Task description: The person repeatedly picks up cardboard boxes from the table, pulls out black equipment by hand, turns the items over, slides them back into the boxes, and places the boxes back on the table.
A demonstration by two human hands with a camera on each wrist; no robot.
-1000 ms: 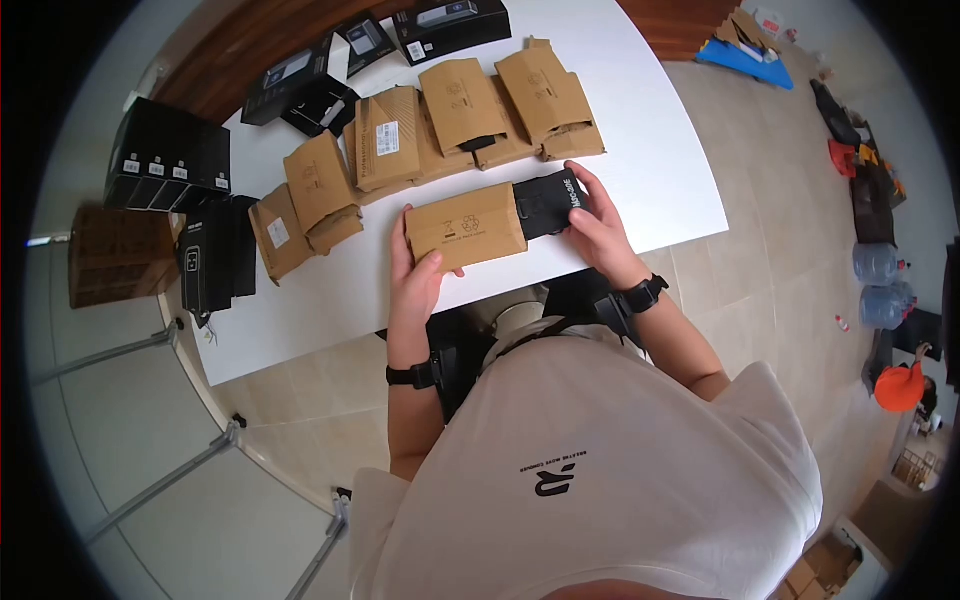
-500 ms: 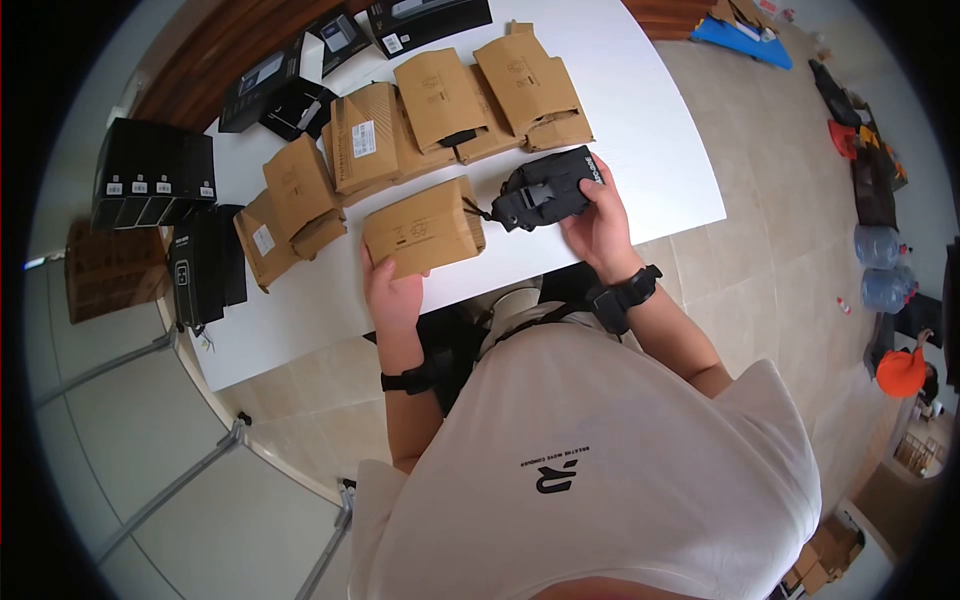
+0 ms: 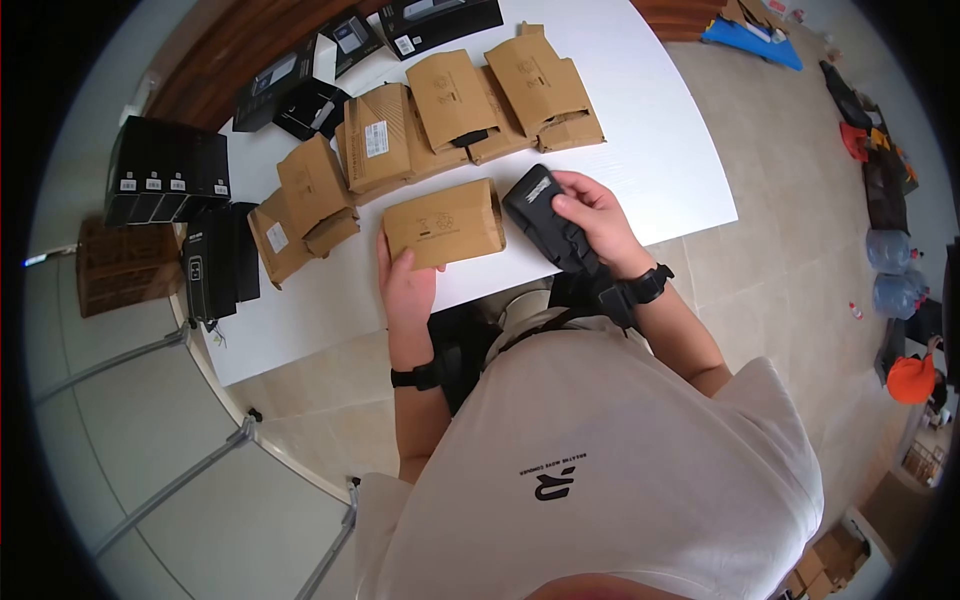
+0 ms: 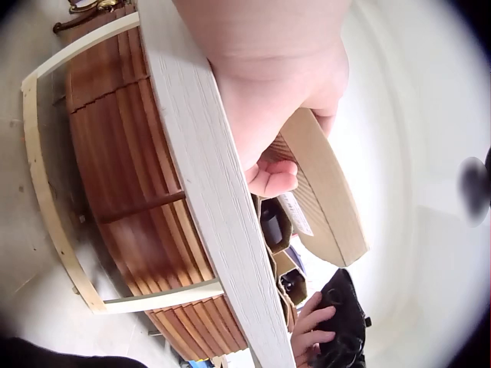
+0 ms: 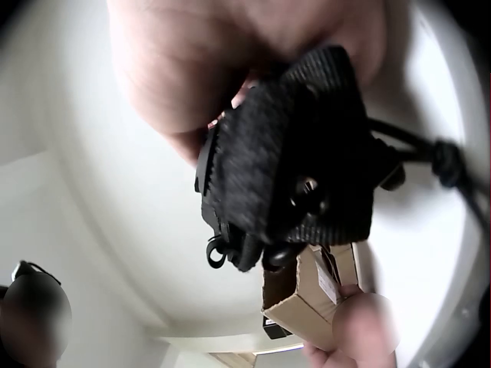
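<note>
The left hand grips a brown cardboard box by its near left side, over the front part of the table. In the left wrist view the fingers of the left hand curl under the carton. Held in the right hand is a black pouch with pale lettering at its far end, tilted and apart from the carton. The right wrist view shows the pouch close up, with buckles, straps and a knotted cord, below the right hand. The carton's end facing the pouch is open.
Several brown cartons lie in a row across the white table, beyond the hands. Black boxes stand at the left, with more at the back. Water bottles and an orange item are on the floor at the right.
The pouch has come out of the carton and away from it. In the right hand it has turned, so its lettered end points away from the person. The left hand still holds the carton.
</note>
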